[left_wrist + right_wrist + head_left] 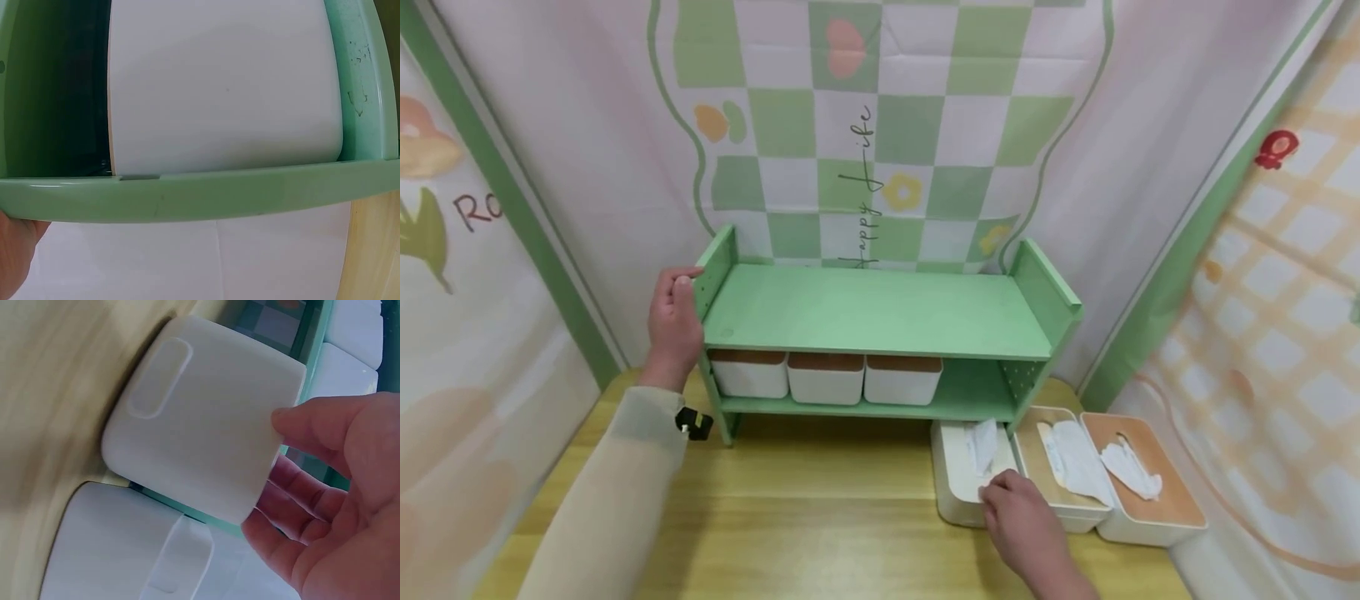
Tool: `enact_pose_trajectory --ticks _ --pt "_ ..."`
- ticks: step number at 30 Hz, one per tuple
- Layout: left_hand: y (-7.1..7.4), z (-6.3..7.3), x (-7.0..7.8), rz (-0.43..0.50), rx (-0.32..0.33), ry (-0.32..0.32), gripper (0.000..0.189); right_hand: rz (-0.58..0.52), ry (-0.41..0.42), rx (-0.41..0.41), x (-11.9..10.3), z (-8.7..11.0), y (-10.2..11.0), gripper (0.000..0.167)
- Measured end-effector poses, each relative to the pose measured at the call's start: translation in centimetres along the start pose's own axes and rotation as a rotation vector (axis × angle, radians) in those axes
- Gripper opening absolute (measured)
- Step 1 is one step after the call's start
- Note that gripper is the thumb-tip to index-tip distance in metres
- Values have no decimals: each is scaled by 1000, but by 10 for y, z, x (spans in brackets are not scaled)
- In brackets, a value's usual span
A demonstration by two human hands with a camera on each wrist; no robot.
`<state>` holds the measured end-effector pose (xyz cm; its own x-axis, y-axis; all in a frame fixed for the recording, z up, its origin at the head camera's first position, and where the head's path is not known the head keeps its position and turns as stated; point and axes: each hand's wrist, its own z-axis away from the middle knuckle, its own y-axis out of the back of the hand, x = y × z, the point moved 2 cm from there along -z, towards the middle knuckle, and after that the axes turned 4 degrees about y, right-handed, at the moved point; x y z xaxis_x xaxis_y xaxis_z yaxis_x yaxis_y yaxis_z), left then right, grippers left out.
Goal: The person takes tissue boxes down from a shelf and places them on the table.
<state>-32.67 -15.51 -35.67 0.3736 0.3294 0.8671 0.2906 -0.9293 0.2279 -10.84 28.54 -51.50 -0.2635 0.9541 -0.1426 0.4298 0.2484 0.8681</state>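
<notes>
A green two-tier shelf (880, 308) stands on the table. My left hand (676, 325) grips its left side panel (187, 199) near the top. Under the shelf's right end sits a white-lidded tissue box (958, 467), a tissue (983, 446) sticking up from its slot. At that box's front edge, my right hand (1026, 521) pinches the rim, thumb on the front face and fingers curled over the lid, as the right wrist view shows. The box's rear end is hidden below the shelf.
Right of it stand a tissue box with a light wooden lid (1033, 467) and another with an orange-brown lid (1172, 450), tissues poking out of both. Three white boxes (826, 383) fill the lower tier's left and middle. Fabric curtains (917, 125) enclose the wooden table (820, 533).
</notes>
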Motion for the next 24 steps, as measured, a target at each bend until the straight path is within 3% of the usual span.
enact_pose_trajectory --ticks 5,12,19,24 --pt "4 0 4 14 5 -20 49 4 -14 -61 -4 -7 5 12" --pt "-1 -1 0 -2 -15 3 52 9 30 -160 -2 -11 8 8" --pt "0 0 -1 -9 6 12 52 -6 -70 -308 -9 -19 18 4" --pt "-1 0 -1 3 -5 22 53 20 -89 -251 -15 -27 28 12"
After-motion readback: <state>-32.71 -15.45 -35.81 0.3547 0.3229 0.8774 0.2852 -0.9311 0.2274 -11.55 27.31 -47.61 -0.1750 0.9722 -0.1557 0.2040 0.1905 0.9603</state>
